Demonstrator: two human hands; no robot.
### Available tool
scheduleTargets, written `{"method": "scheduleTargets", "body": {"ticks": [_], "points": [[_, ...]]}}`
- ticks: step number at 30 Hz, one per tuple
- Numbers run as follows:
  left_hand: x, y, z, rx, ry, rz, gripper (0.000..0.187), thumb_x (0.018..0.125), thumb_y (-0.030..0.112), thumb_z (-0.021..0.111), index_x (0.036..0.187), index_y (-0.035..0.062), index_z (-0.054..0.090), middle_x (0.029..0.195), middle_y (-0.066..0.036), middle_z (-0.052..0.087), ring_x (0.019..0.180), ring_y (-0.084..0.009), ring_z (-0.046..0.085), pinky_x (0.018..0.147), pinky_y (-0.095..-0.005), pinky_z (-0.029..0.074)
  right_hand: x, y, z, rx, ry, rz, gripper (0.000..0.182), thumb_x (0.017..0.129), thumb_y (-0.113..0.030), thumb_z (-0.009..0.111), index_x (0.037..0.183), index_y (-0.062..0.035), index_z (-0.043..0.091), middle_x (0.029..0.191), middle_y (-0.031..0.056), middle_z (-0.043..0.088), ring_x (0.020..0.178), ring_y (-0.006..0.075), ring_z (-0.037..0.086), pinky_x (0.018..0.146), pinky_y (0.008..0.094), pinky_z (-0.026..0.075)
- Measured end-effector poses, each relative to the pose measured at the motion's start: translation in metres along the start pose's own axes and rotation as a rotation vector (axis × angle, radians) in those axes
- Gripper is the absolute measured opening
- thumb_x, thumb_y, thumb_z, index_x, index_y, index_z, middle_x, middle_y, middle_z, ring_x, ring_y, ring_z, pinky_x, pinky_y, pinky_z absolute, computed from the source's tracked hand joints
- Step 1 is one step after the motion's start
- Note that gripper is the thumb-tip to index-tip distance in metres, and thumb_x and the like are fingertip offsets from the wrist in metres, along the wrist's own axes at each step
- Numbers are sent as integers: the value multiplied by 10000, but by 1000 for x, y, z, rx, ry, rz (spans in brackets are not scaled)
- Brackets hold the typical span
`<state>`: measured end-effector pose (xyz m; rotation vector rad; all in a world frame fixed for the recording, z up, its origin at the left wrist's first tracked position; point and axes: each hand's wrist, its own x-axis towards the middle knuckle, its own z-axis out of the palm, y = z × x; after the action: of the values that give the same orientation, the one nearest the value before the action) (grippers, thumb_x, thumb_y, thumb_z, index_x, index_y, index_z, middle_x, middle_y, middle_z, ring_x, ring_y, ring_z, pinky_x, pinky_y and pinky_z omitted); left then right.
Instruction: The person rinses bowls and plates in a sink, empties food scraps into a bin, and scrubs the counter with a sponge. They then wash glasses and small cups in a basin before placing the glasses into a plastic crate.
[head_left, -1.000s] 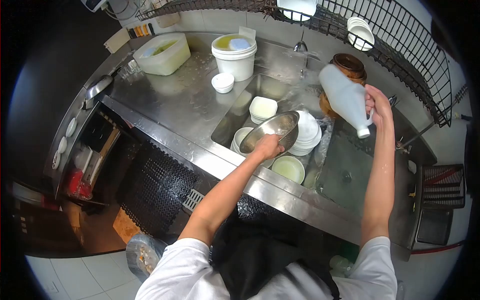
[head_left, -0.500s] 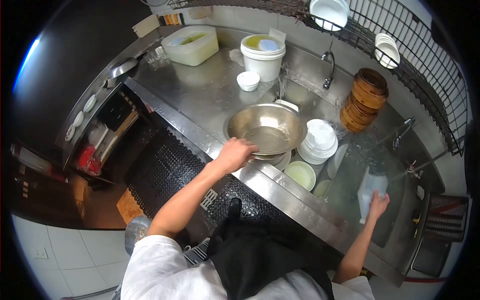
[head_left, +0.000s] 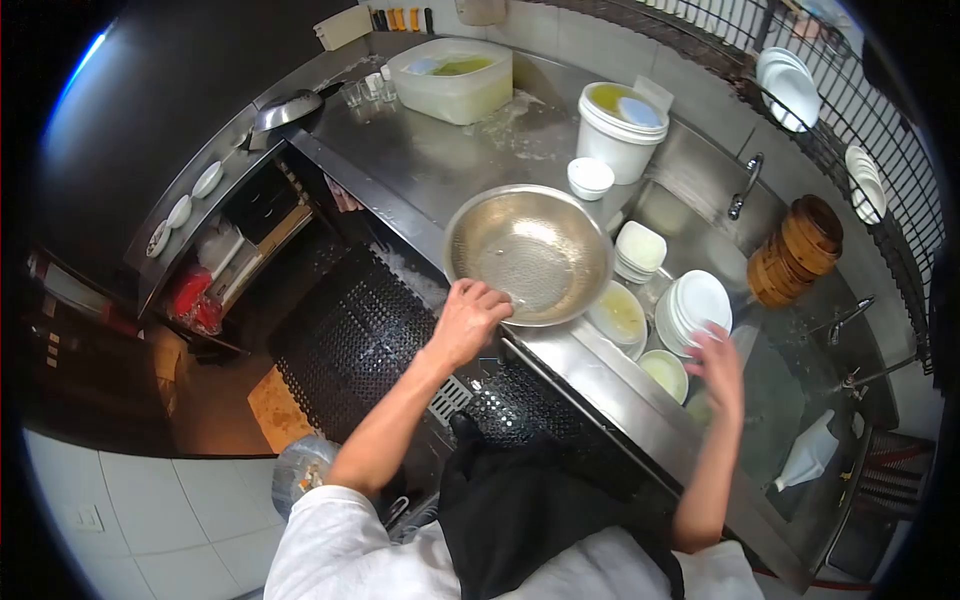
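Gleaming steel counter (head_left: 420, 170) beside dish-filled sink (head_left: 700, 215).

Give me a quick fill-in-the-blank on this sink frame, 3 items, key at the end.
1. The left hand grips the rim of a large metal ____.
2. The white bottle lies in the sink, held by ____ hand.
3. The right hand hovers open beside a stack of white ____.
4. The brown steamer baskets stand in a ____.

Missing words: bowl; neither; plates; stack
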<state>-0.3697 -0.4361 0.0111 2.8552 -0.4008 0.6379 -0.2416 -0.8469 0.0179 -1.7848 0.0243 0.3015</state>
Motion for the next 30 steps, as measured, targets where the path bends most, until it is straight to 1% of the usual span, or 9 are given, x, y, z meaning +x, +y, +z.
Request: {"method": "scheduleTargets", "body": {"ticks": [2,5,7,10,13,19,21,23,30], "points": [[-11,-14,-5,-43,34,0,193,691,46,626,869,121,633,994,22,642,989,-187,564,950,-414,384,7,-21,108,256,-366,142,693,913,-354,605,1412,15,297,1235,188,539,952,285,646,703,387,596],[-26,-39,-17,-43,52,-4,191,676,35,632,848,118,627,980,33,645,996,-182,561,988,-437,362,18,-49,219,323,-462,189,587,923,-254,561,1350,84,343,1206,236,552,971,335,641,708,425,598],[-40,-64,-36,-4,34,-78,299,699,34,647,986,117,639,1118,-38,605,1105,-241,525,1032,-463,326,38,-42,271,353,-509,192,526,923,-200,523,1306,126,370,1177,267,563,967,351,639,704,437,600],[-56,-95,-69,122,146,-227,465,742,41,669,1194,119,593,1283,-129,506,1213,-334,460,1041,-475,316,66,-43,326,342,-451,239,455,906,-153,476,1228,163,415,1108,293,579,918,360,649,700,450,602],[-95,-135,-92,-2,264,-442,457,761,37,643,1207,109,575,1267,-139,510,1197,-332,461,1026,-480,332,116,-47,365,344,-392,340,440,905,-168,469,1198,157,434,1067,295,589,869,359,659,686,445,606],[-215,-191,-76,-164,67,-846,381,829,54,592,1208,43,559,1141,-177,606,1053,-355,561,900,-437,443,252,-42,413,578,-138,277,393,905,-218,519,1159,76,463,1000,257,615,759,324,683,562,383,608],[-241,-203,-66,-225,60,-893,403,821,59,607,1218,30,548,1111,-189,610,1017,-383,570,896,-433,451,275,-46,423,669,-89,94,457,907,-252,570,1228,36,418,971,179,636,796,292,673,656,368,599],[-252,-220,-58,-317,45,-994,416,824,63,613,1232,34,539,1097,-188,613,1016,-379,578,895,-428,456,283,-54,454,754,298,-11,450,900,-279,613,1214,1,456,971,145,641,801,227,654,681,321,560],[-226,-350,-46,-395,29,-1126,433,839,48,615,1262,52,521,1086,-178,624,1019,-336,610,880,-394,487,317,-71,540,475,236,-107,255,931,-261,610,1081,-58,580,943,51,651,746,118,603,619,241,478]]}}
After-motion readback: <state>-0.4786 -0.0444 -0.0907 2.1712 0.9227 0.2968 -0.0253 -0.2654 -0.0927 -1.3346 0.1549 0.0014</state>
